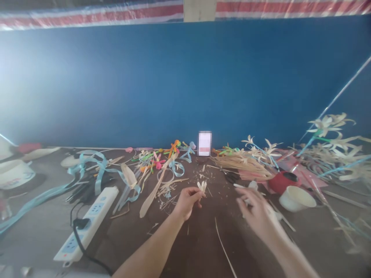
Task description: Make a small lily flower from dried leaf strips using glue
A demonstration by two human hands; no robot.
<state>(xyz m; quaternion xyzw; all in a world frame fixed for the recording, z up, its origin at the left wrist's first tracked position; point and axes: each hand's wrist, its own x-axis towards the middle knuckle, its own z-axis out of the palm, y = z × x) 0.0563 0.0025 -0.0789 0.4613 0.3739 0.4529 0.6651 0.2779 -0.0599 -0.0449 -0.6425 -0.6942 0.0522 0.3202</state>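
Observation:
Near the middle of the dark table, my left hand (189,200) pinches a small pale flower piece (202,186) between thumb and fingertips, its petals pointing up. To the right, my right hand (255,210) is slightly blurred over the table, with its fingers forward and the thumb apart. A short white stick (239,186) lies at its fingertips; whether the fingers hold it is unclear. Whitish crumpled material (253,186) is partly hidden behind that hand. Small pale scraps (204,170) are scattered beyond my left hand.
A power strip (89,224) with a black cable and blue ribbon (100,166) occupy the left. Dried strips (243,164), a red pot (283,181), a white cup (297,199) and pale flowers (326,125) stand right. A blue wall (185,85) rises behind.

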